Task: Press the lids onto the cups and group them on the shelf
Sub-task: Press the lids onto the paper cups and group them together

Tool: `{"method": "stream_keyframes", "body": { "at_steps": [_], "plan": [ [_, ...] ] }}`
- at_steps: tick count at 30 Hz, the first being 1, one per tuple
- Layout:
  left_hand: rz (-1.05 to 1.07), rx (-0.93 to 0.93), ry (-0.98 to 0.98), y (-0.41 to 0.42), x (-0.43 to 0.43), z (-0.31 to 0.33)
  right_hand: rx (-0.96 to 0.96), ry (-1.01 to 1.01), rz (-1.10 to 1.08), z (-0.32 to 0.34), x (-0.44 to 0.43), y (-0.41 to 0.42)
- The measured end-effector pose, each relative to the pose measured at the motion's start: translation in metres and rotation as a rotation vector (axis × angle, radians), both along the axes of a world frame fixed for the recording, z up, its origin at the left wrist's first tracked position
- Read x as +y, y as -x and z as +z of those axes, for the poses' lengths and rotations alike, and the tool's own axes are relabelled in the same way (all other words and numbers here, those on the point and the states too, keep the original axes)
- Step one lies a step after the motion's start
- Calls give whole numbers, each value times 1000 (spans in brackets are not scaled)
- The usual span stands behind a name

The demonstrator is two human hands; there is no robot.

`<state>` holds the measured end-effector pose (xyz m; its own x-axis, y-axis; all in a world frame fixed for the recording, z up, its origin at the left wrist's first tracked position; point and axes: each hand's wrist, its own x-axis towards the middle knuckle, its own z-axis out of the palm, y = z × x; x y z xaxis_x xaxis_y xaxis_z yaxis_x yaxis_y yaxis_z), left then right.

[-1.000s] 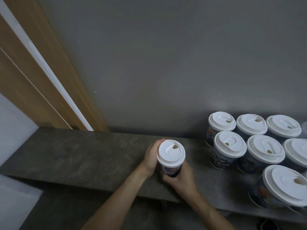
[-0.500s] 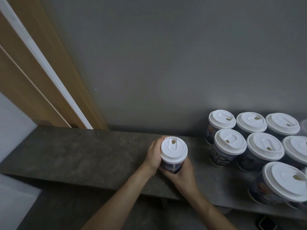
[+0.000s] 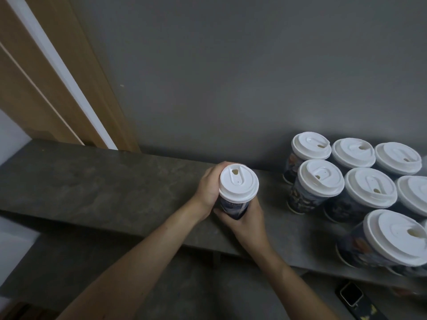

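A dark printed paper cup (image 3: 233, 207) with a white lid (image 3: 239, 184) on top is held upright over the grey stone shelf (image 3: 104, 185). My left hand (image 3: 209, 189) wraps round its left side just under the lid. My right hand (image 3: 243, 221) grips the cup's lower body from the front. To the right stands a group of several lidded cups (image 3: 321, 179), packed close together in rows against the wall. The held cup is a hand's width left of that group.
A grey wall (image 3: 231, 77) backs the shelf, with a wooden door frame (image 3: 57, 84) at the left. A nearer lidded cup (image 3: 395, 236) stands at the shelf's front right. Below the shelf at lower right lies a small dark device (image 3: 351, 294).
The held cup has shifted slightly right toward the group and turned, so the lid's sip hole now points away from me. Both hands keep their grip.
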<state>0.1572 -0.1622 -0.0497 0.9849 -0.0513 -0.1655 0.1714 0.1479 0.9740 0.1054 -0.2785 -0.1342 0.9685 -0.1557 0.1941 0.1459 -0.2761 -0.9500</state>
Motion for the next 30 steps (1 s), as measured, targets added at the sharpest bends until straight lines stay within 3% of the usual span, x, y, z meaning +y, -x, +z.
{"method": "stream_keyframes", "body": {
  "at_steps": [5, 13, 18, 26, 30],
  "plan": [
    [-270, 121, -5, -12, 7, 1, 15, 21, 16, -2, -3, -1],
    [104, 45, -24, 2, -8, -7, -3, -28, -26, -2, 1, 0],
    [-223, 107, -28, -7, 5, 8, 31, 22, -20, 3, 0, 1],
    [106, 44, -50, 14, -3, 6, 73, -57, -70, 9, 4, 5],
    [-171, 75, -17, 1, 2, 23, 52, -23, -49, 8, 1, 5]
  ]
}}
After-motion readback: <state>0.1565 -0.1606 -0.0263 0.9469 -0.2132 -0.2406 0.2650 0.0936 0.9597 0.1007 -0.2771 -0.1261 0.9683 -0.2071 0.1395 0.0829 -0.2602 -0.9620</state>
